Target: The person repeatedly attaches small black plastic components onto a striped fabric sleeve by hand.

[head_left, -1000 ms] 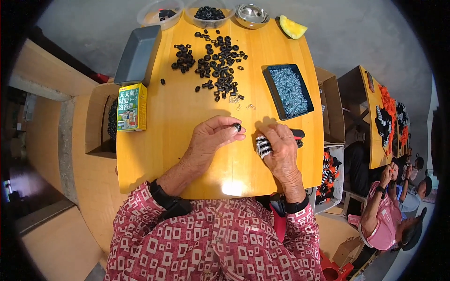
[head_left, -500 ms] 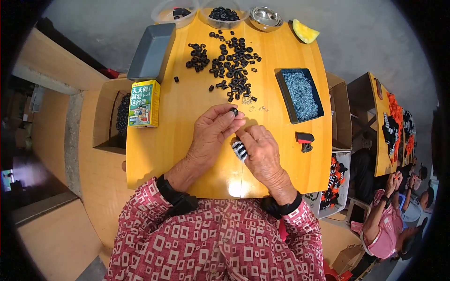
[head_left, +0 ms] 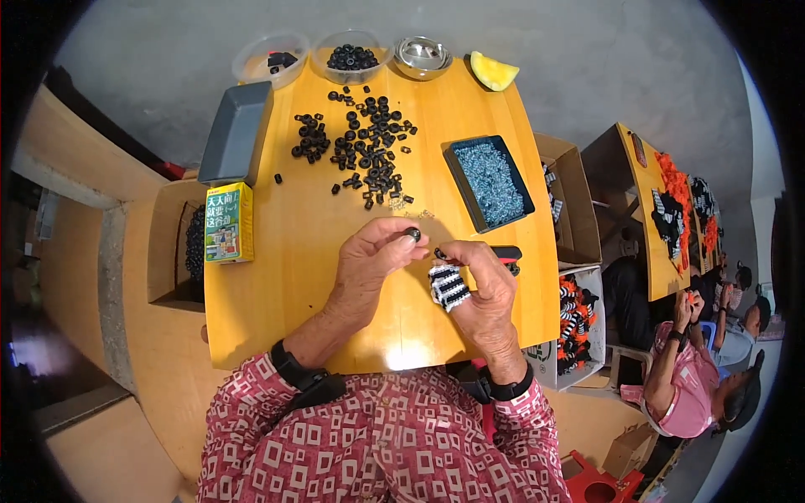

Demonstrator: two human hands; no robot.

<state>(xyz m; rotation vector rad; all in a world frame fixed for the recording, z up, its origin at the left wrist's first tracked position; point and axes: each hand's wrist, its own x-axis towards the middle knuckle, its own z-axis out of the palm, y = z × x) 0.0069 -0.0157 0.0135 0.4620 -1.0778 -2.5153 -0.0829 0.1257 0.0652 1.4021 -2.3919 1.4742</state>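
Observation:
My left hand (head_left: 369,264) pinches a small shiny black round piece (head_left: 413,235) between thumb and fingertips. Closed around a black-and-white striped knitted piece (head_left: 449,287) is my right hand (head_left: 486,289). Another small black bit (head_left: 440,253) shows at its thumb and forefinger; whether it is joined to the knit I cannot tell. The two hands are close together but apart above the wooden table (head_left: 277,310). Beyond them lie many loose black ring-shaped and cylindrical parts (head_left: 373,151). A few tiny clear-gold bits (head_left: 402,206) lie just past my fingertips.
A dark tray of small bluish pieces (head_left: 493,186) stands right, by a red-black tool (head_left: 506,254). At left are a grey bin (head_left: 237,134) and yellow-green carton (head_left: 229,225). Plastic tubs (head_left: 352,57), metal bowls (head_left: 422,57) and a fruit wedge (head_left: 493,72) line the back. Other people sit right.
My right hand has turned, so more of the striped knit shows, with a black bit at its fingertips. My left hand keeps its pinch. The whole view has shifted.

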